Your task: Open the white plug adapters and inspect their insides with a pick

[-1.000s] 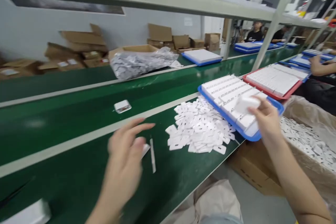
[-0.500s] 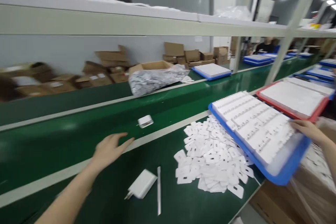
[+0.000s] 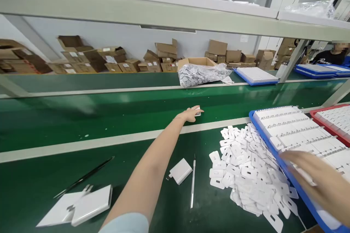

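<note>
My left hand stretches out over the green conveyor belt, its fingers closed around a small white charger. My right hand, smeared by motion, is over the near part of a blue tray filled with rows of white chargers; its finger positions are unclear. Beside that tray lies a loose pile of flat white plates with small slots. Another white charger and a slim white pen-like tool rest on the dark green worktop, below my left forearm.
At the lower left lie larger white chargers and a thin black pen-like tool. A red tray stands at right. Across the belt are a bag of parts, another blue tray and cardboard boxes. A shelf beam crosses above; a person sits far right.
My left hand has reached forward to the charger on the belt and closed on it. The right hand has left the blue tray's edge, and that tray now rests lower. The view has swung left.
</note>
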`<state>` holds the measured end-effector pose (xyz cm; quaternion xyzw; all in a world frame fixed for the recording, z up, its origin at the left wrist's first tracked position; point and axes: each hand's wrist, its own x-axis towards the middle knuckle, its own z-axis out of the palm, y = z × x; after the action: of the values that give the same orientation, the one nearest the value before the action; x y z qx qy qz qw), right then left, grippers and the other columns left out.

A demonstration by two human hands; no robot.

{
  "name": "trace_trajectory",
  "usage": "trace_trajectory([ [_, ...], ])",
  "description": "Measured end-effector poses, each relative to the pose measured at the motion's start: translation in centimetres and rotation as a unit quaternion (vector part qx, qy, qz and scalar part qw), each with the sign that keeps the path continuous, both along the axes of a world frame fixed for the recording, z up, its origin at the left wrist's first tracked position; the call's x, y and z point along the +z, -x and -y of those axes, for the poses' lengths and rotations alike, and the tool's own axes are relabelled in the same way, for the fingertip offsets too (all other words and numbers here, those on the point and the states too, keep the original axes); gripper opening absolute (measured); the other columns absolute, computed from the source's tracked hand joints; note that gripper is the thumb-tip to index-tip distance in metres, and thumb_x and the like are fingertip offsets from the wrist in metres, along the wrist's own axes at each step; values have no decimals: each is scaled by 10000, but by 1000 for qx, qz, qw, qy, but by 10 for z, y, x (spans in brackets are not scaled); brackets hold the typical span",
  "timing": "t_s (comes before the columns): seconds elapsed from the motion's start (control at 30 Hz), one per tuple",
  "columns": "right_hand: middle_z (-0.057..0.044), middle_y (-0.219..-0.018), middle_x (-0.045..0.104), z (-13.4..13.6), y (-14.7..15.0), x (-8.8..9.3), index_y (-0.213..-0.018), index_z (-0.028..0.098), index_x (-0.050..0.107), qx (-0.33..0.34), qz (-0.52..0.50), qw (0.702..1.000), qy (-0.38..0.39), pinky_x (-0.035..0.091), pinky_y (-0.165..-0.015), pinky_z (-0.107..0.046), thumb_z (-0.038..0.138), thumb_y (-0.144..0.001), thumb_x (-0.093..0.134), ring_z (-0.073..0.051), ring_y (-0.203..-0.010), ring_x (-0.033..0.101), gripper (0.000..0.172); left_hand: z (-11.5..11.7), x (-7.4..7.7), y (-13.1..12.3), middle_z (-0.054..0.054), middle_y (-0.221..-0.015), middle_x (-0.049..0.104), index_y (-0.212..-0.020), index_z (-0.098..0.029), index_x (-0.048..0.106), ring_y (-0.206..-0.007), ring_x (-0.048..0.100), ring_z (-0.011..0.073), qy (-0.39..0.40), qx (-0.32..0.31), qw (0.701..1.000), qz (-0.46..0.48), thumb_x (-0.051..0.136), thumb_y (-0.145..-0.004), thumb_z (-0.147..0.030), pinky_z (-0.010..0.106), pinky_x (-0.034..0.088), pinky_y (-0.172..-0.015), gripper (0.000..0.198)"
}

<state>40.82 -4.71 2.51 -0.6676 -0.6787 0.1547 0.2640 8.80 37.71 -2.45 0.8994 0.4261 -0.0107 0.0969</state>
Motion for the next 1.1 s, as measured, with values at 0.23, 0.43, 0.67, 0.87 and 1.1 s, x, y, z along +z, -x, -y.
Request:
trace_trajectory([
  [0.23,-177,-1286,685,-124,154,-4,-1241,154,709,195,183,950,160,562,-992,-475,245,-1027,493,-333,-1212,646,317,13,-3,11,118,-1371,612,-1311,-184,605,-1177,644,271,-32,-39,998,-37,652,-974,-352,503,567,-982,379],
  [0.43,-110,-1120,704,-162,185,-35,-1089,128,684,109,217,956,163,577,-895,-412,264,-983,645,-218,-1004,687,176,45,-5,39,112,-1328,632,-1322,-182,593,-1111,670,253,-16,-20,999,-26,650,-976,-355,470,595,-926,391],
  [0.67,-121,-1099,696,-154,176,-29,-1042,114,719,88,132,977,142,544,-936,-412,130,-1010,452,-218,-1002,686,270,55,-2,41,111,-1311,640,-1318,-178,594,-1106,672,254,-18,5,1000,10,648,-976,-368,474,593,-926,395],
  [0.87,-92,-1152,686,-121,157,-19,-1206,260,729,113,7,988,107,555,-961,-429,204,-1023,304,-233,-1057,683,466,49,7,31,105,-1295,650,-1297,-183,608,-1095,677,246,-44,-2,997,67,651,-976,-356,460,596,-920,367],
  [1.1,-98,-1294,655,-69,121,-12,-1369,368,649,18,-264,959,106,591,-921,-457,540,-965,569,-289,-1146,643,447,64,25,20,127,-1383,606,-1314,-175,597,-1226,624,288,-93,-15,956,277,655,-970,-326,527,545,-1022,380],
])
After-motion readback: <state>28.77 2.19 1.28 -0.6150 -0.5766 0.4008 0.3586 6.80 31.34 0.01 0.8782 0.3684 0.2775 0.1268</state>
